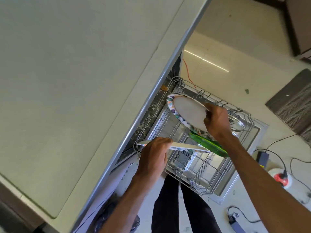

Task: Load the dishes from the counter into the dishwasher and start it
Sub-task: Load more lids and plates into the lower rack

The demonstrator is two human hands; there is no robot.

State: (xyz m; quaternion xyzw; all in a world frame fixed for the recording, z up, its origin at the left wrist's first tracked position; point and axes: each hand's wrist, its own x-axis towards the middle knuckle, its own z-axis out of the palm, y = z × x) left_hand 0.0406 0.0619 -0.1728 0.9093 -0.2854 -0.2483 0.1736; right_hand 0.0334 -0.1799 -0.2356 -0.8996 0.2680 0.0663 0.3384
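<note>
The dishwasher's wire rack [204, 190] is pulled out over the open door [235, 182], below the counter edge. My right hand [217, 122] grips the rim of a patterned plate [186, 112] with a pale centre, tilted over the rack's far side. My left hand [154, 156] holds a second patterned plate [188, 147], seen edge-on, above the rack's near left side. A green plate [208, 145] stands in the rack just under my right wrist, partly hidden by it.
The pale counter [67, 81] fills the left, with its metal edge [151, 91] running diagonally. On the floor at the right lie black cables [277, 157], a power adapter [263, 158] and a white and red socket reel [280, 179]. My legs [181, 207] stand beside the rack.
</note>
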